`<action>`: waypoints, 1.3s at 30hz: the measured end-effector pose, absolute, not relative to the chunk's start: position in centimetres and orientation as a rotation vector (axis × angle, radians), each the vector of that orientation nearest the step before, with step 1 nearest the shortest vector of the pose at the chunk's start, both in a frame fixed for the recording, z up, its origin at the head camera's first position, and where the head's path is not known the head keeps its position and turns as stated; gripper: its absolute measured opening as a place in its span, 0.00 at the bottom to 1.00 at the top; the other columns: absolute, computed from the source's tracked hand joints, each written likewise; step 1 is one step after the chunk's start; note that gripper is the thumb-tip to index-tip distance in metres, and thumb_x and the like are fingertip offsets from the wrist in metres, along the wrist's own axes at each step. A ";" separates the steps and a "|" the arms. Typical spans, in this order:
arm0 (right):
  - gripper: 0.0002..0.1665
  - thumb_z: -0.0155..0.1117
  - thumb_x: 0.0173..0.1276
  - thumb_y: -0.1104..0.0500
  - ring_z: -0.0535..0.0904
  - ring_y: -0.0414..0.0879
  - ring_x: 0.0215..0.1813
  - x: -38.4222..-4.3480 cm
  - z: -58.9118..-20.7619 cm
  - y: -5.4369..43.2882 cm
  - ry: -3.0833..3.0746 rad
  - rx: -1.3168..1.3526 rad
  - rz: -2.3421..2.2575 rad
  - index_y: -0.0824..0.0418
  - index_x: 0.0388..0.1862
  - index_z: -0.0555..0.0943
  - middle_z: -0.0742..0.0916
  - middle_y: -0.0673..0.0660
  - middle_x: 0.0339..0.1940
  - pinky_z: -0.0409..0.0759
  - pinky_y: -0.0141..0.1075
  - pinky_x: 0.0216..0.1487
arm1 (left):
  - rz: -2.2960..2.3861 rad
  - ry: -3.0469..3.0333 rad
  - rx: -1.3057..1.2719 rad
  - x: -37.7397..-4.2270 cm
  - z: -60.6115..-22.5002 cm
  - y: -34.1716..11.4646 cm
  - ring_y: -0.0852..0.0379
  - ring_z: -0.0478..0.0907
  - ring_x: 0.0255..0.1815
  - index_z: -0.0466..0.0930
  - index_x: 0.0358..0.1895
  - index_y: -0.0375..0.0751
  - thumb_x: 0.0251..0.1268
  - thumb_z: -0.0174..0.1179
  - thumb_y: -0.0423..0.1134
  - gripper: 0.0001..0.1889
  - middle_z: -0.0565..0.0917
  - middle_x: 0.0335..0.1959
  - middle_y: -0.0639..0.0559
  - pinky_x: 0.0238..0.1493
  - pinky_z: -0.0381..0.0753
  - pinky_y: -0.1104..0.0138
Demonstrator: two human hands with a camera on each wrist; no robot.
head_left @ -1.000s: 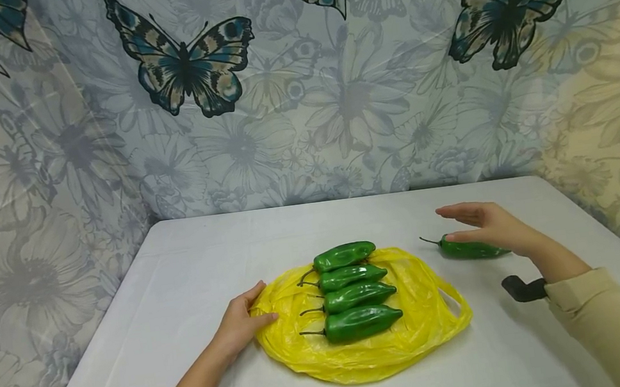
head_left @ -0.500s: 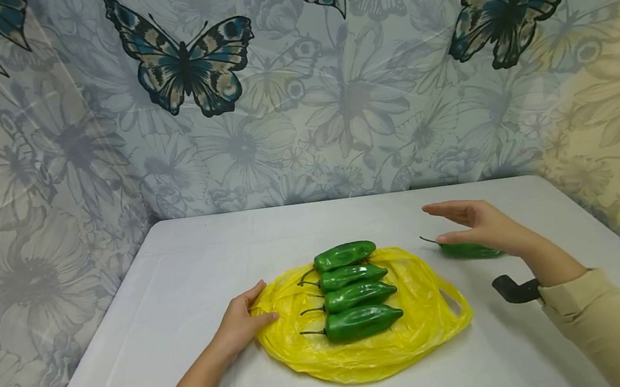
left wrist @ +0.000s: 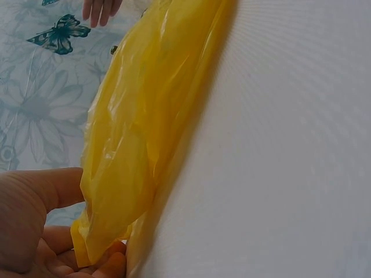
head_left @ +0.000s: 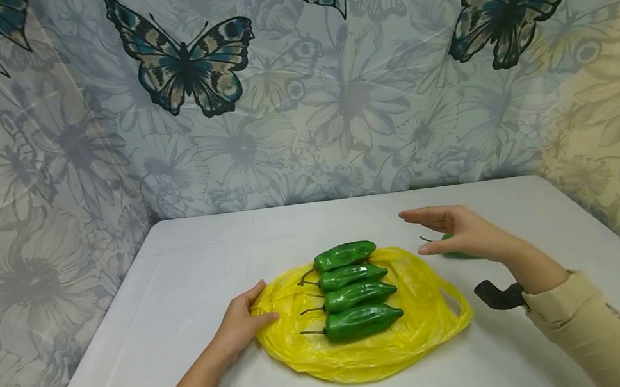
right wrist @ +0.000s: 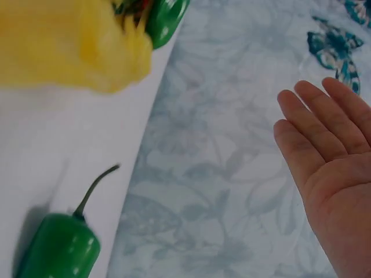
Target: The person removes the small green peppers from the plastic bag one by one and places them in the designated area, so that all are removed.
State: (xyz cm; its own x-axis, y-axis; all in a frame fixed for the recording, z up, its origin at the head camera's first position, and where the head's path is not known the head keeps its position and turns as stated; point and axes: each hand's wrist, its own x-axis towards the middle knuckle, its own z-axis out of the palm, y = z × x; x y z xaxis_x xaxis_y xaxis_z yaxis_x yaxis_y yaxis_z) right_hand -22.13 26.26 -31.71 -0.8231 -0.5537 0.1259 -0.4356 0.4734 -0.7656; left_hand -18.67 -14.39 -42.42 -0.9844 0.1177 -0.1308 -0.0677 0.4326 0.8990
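Several green peppers (head_left: pixel 364 323) lie in a column on a yellow plastic bag (head_left: pixel 354 365), stems pointing left. My left hand (head_left: pixel 238 325) holds the bag's left edge, thumb on top and fingers beneath. In the left wrist view that edge of the bag (left wrist: pixel 124 174) sits between thumb and fingers. My right hand (head_left: pixel 460 233) hovers with straight fingers and holds nothing, between the bag and a single green pepper (head_left: pixel 465 256) on the right. The hand hides most of that pepper. In the right wrist view the single pepper (right wrist: pixel 61 246) lies apart from the palm.
A white table (head_left: pixel 222 236) bears everything. Behind it hangs a patterned cloth (head_left: pixel 290 125) with flowers and butterflies. A loop handle (head_left: pixel 456 304) sticks out at the bag's right. Dark camera mounts sit on both wrists.
My right hand has moved left, from above the single pepper towards the bag, its fingers still straight. The left hand, the bag and the peppers have stayed in place.
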 end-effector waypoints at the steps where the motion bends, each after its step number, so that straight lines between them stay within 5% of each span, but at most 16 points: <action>1: 0.37 0.67 0.59 0.58 0.65 0.34 0.69 -22.0 -31.7 25.9 2.564 -0.883 -1.274 0.62 0.67 0.66 0.71 0.62 0.68 0.65 0.18 0.62 | 1.584 2.509 0.044 -18.7 -42.4 -14.4 0.44 0.53 0.74 0.59 0.69 0.33 0.54 0.64 0.32 0.37 0.61 0.71 0.43 0.73 0.52 0.50; 6: 0.37 0.67 0.59 0.58 0.62 0.57 0.71 -21.6 -31.2 24.4 2.513 -0.926 -1.264 0.60 0.68 0.66 0.71 0.61 0.69 0.67 0.38 0.67 | 1.577 2.519 0.047 -18.7 -42.5 -14.4 0.44 0.53 0.73 0.59 0.69 0.33 0.54 0.65 0.33 0.37 0.62 0.71 0.43 0.72 0.53 0.50; 12: 0.38 0.67 0.59 0.59 0.61 0.56 0.71 -21.3 -31.2 23.1 2.446 -0.949 -1.297 0.60 0.68 0.66 0.71 0.60 0.69 0.68 0.28 0.66 | 1.583 2.513 0.047 -18.7 -42.5 -14.3 0.44 0.53 0.74 0.59 0.69 0.32 0.54 0.64 0.32 0.37 0.61 0.71 0.43 0.72 0.53 0.50; 18: 0.37 0.67 0.59 0.59 0.61 0.57 0.71 -21.1 -31.4 22.0 2.405 -0.975 -1.304 0.60 0.68 0.67 0.71 0.60 0.68 0.62 0.53 0.67 | 1.592 2.512 0.056 -18.7 -42.6 -14.4 0.43 0.53 0.74 0.59 0.68 0.32 0.54 0.64 0.31 0.37 0.61 0.71 0.42 0.72 0.52 0.50; 28: 0.37 0.68 0.58 0.59 0.63 0.54 0.71 -20.9 -31.9 20.2 2.335 -1.005 -1.343 0.62 0.67 0.68 0.72 0.60 0.68 0.65 0.44 0.69 | 1.593 2.513 0.065 -18.7 -42.6 -14.4 0.43 0.53 0.73 0.59 0.68 0.31 0.54 0.64 0.31 0.37 0.61 0.71 0.42 0.72 0.53 0.50; 36: 0.37 0.69 0.57 0.58 0.70 0.39 0.66 -20.5 -32.1 18.8 2.266 -1.016 -1.396 0.60 0.66 0.69 0.72 0.60 0.68 0.69 0.32 0.66 | 1.583 2.522 0.066 -18.7 -42.6 -14.4 0.43 0.53 0.73 0.59 0.68 0.32 0.54 0.64 0.31 0.37 0.61 0.71 0.42 0.72 0.52 0.50; 39: 0.36 0.69 0.57 0.58 0.69 0.44 0.67 -20.4 -32.1 18.4 2.247 -1.014 -1.420 0.59 0.66 0.69 0.72 0.59 0.68 0.69 0.34 0.66 | 1.584 2.521 0.065 -18.7 -42.6 -14.4 0.43 0.53 0.73 0.59 0.68 0.31 0.54 0.64 0.31 0.37 0.61 0.71 0.42 0.72 0.52 0.50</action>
